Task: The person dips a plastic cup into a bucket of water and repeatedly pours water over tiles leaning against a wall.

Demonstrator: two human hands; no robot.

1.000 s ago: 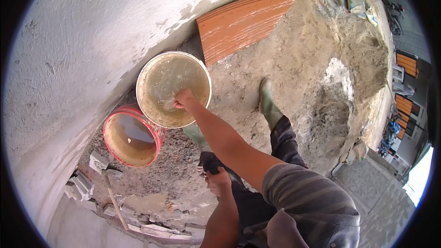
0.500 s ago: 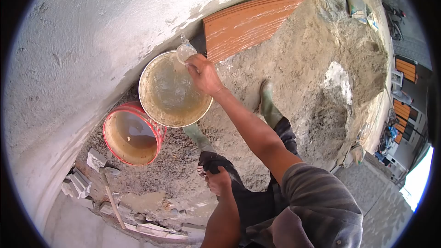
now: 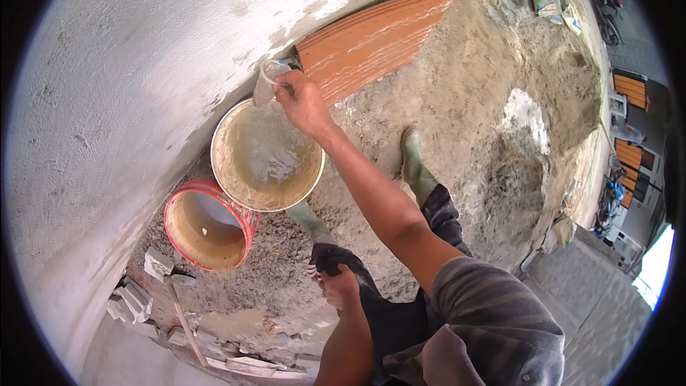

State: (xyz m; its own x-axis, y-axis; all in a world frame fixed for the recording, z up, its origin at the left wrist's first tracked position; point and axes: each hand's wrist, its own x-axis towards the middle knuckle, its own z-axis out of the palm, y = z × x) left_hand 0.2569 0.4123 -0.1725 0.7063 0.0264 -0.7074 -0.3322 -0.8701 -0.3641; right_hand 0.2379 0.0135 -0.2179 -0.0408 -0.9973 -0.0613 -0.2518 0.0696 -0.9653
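Pinched in the fingers of my right hand (image 3: 304, 102) is a clear plastic cup (image 3: 265, 88), tilted beside the wall, at the far rim of a large pale bucket (image 3: 314, 175). Murky, greyish-brown water (image 3: 266, 146) stands in this bucket. My left hand (image 3: 338, 286) is closed over the knee of my dark trouser leg (image 3: 357, 268), its fingertips partly hidden. Against the pale bucket stands a red-rimmed bucket (image 3: 251, 232), which holds murky water with a small light piece floating in it.
A rough plastered wall (image 3: 128, 100) runs along the left. An orange ribbed panel (image 3: 379, 46) leans at its foot. Broken blocks (image 3: 158, 263) and a wooden-handled tool (image 3: 187, 322) lie at lower left. My green boots (image 3: 416, 161) stand on muddy ground; a sack (image 3: 545, 0) lies further off.
My right hand has moved slightly left with the cup, nearer the wall, and the cup's tilt has changed. The splash above it is gone. My left hand stays on the knee.
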